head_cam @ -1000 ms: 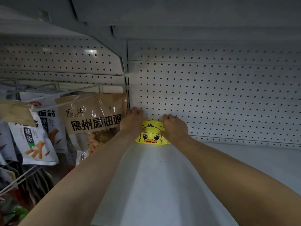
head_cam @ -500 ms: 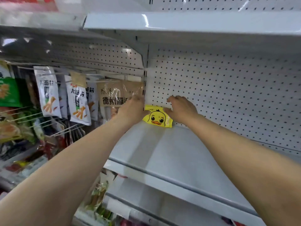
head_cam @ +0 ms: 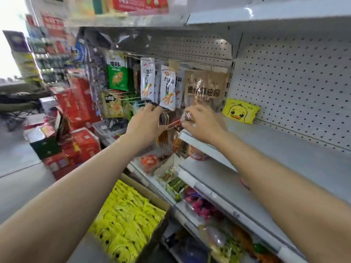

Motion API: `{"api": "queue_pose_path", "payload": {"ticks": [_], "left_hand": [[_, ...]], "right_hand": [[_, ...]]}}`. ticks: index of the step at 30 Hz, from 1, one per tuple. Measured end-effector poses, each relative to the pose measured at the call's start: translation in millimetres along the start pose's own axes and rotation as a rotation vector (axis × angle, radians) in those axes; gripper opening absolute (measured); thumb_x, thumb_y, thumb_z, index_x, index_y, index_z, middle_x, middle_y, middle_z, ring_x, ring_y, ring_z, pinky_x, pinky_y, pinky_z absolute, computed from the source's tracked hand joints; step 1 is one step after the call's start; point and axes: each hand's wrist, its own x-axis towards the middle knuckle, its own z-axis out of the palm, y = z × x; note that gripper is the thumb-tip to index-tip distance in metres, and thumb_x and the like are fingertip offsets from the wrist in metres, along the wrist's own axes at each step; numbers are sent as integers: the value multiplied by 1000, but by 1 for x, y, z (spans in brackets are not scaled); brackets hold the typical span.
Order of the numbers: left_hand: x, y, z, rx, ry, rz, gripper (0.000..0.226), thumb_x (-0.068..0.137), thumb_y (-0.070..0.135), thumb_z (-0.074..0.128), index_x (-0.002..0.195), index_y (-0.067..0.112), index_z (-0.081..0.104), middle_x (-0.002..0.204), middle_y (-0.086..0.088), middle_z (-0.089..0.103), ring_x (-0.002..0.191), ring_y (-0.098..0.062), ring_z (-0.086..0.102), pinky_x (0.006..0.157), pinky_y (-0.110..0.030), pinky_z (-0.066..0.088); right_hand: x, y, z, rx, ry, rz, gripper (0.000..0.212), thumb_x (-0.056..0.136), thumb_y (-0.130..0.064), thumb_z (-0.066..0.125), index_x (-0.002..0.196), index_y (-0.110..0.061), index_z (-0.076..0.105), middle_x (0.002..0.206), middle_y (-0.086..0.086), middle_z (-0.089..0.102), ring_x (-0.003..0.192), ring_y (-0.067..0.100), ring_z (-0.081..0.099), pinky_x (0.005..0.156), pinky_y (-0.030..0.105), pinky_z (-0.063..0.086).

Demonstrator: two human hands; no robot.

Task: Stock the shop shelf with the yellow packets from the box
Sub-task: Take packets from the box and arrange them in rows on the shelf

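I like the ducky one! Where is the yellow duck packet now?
In the head view, the yellow duck packet stands at the back left corner of the grey shelf, leaning against the pegboard wall, right of the brown hanging bag.

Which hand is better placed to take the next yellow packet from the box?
Probably the left hand: the box of yellow packets lies below the left forearm. The right hand is over the shelf, farther away. Both seem empty.
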Motion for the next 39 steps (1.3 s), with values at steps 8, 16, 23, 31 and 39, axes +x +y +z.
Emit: {"api": "queue_pose_path", "payload": {"ticks": [8, 16, 23, 31, 39], "left_hand": [[-77, -73, 6, 46, 49, -88, 56, 86, 39, 69, 135, 21, 47, 129, -5, 48, 119, -29, 48, 93, -45, 48], [-86, -159, 54, 54, -34, -178, 54, 87, 39, 66, 133, 21, 47, 135, -3, 46, 121, -28, 46, 90, -43, 50], [-46, -267, 132, 16, -156, -174, 55, 86, 37, 68, 134, 23, 47, 139, -5, 45, 123, -29, 47, 87, -43, 47], [-39, -379, 253, -104, -503, -232, 61, 82, 38, 73, 134, 19, 47, 130, -10, 49, 118, -34, 49, 87, -49, 51], [-105, -458, 363, -214, -958, -360, 61, 81, 42, 75, 134, 23, 51, 125, -9, 54, 117, -30, 53, 93, -39, 46]], "right_hand": [[-13, -55, 71, -54, 4, -179, 52, 94, -53, 53, 138, -27, 48, 141, -4, 50, 132, 19, 42, 106, 35, 40], [31, -91, 173, -14, -122, -192, 56, 92, -50, 58, 139, -22, 50, 144, 3, 50, 135, 24, 40, 110, 42, 38], [111, -123, 286, 18, -259, -103, 55, 90, -47, 61, 137, -19, 52, 140, 5, 52, 131, 28, 42, 106, 46, 41], [136, -145, 424, 120, -562, 98, 51, 87, -43, 68, 128, -17, 56, 129, 8, 57, 125, 32, 48, 103, 42, 41], [113, -176, 551, 221, -962, 257, 48, 89, -43, 66, 131, -22, 55, 132, 7, 58, 124, 30, 54, 95, 38, 47]]}}
